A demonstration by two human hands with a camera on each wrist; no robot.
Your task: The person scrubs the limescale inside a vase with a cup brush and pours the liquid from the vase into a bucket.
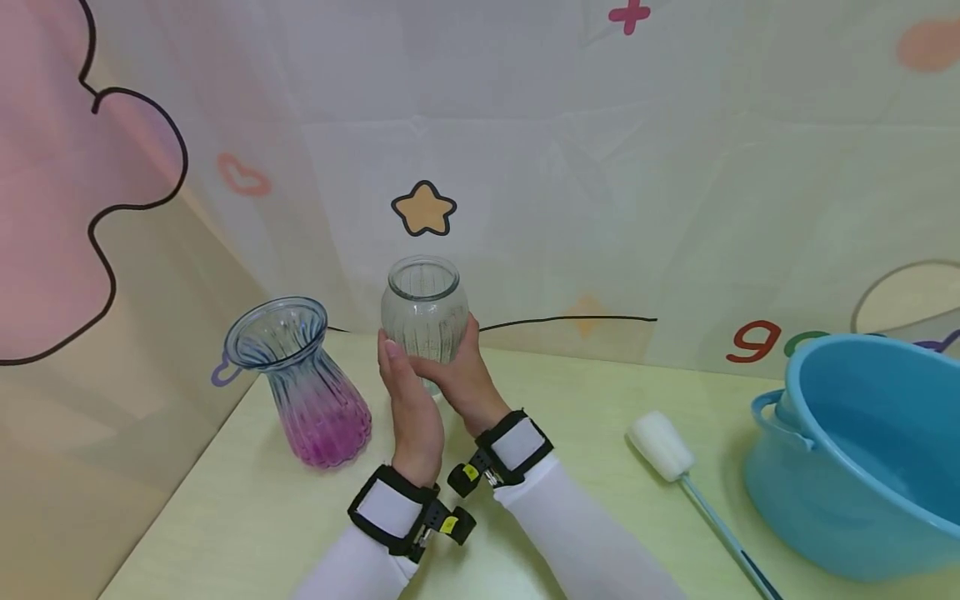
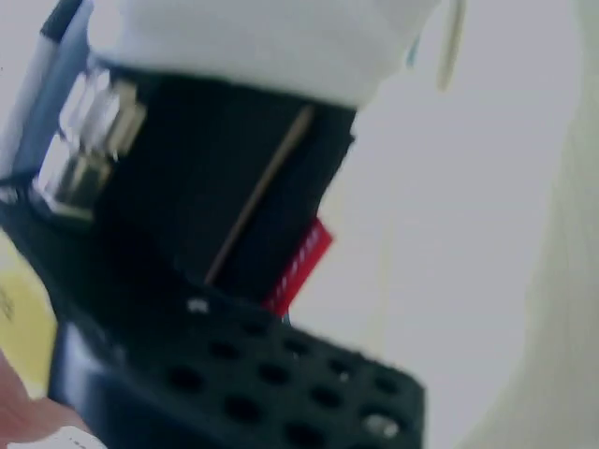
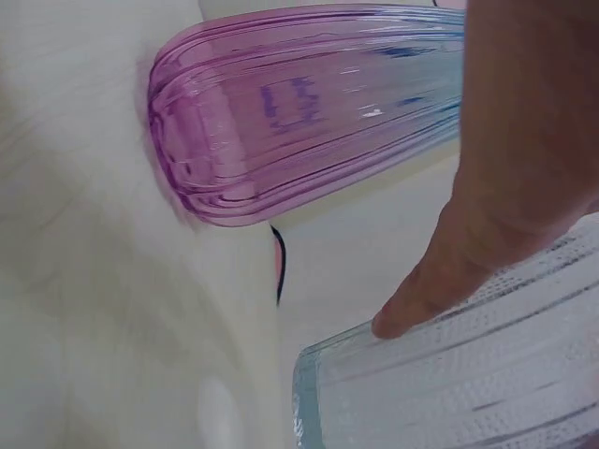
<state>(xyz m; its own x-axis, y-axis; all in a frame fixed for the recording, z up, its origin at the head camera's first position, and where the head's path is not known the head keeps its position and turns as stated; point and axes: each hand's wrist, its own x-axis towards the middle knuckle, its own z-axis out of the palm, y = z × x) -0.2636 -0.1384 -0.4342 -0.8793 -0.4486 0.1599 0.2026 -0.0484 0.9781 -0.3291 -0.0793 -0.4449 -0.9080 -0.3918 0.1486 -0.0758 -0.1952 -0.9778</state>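
Both hands hold a clear ribbed glass jar point(image 1: 423, 321) upright at the middle of the head view. My left hand point(image 1: 415, 417) cups its left side and lower front. Around the right side goes my right hand point(image 1: 468, 379), its thumb lying across the front of the glass. In the right wrist view the base of the jar point(image 3: 449, 383) shows raised off the tabletop, and a fingertip point(image 3: 398, 316) touches its side. A flared glass vase point(image 1: 318, 400), blue above and pink below, stands left of the hands. The left wrist view shows mostly the strap and camera mount.
To the right lies a white sponge brush point(image 1: 662, 446) with a long pale-blue handle. A large blue bucket point(image 1: 840, 500) stands beyond it at the right edge. A printed cloth point(image 1: 525, 208) hangs behind the pale table point(image 1: 600, 533).
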